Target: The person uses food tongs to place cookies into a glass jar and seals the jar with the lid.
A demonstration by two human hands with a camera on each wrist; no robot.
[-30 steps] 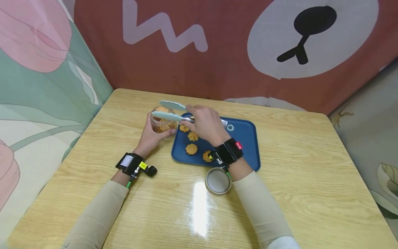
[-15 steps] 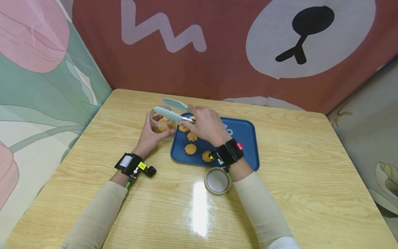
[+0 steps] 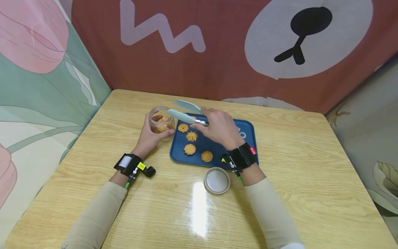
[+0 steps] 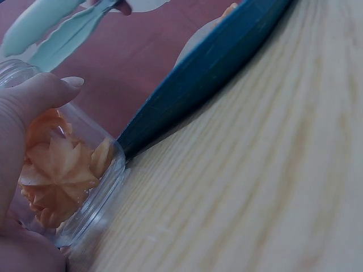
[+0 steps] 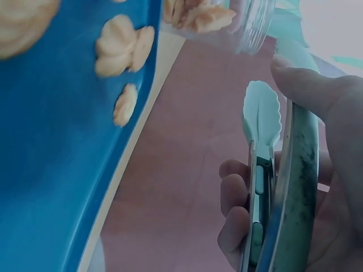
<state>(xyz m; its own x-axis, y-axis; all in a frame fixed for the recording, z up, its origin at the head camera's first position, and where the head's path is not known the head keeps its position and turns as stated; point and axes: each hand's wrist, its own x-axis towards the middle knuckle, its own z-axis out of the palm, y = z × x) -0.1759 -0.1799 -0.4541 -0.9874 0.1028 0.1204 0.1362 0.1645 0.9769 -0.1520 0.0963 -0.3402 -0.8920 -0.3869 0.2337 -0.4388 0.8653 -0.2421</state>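
Right hand [image 3: 220, 128] grips pale green tongs [image 3: 186, 111], tips apart and empty, above the far left corner of the blue tray [image 3: 248, 138] holding four cookies [image 3: 190, 149]. Left hand [image 3: 151, 135] curls round a glass jar [image 3: 161, 121] of cookies standing on the table [image 3: 311, 180], just left of the tray.

Blocking the tray's [image 3: 248, 138] left side: jar [image 3: 161, 121] and left hand [image 3: 152, 136]. Crowding its near edge: lid [image 3: 216, 181]. Leaving open table [image 3: 311, 166] on the right.
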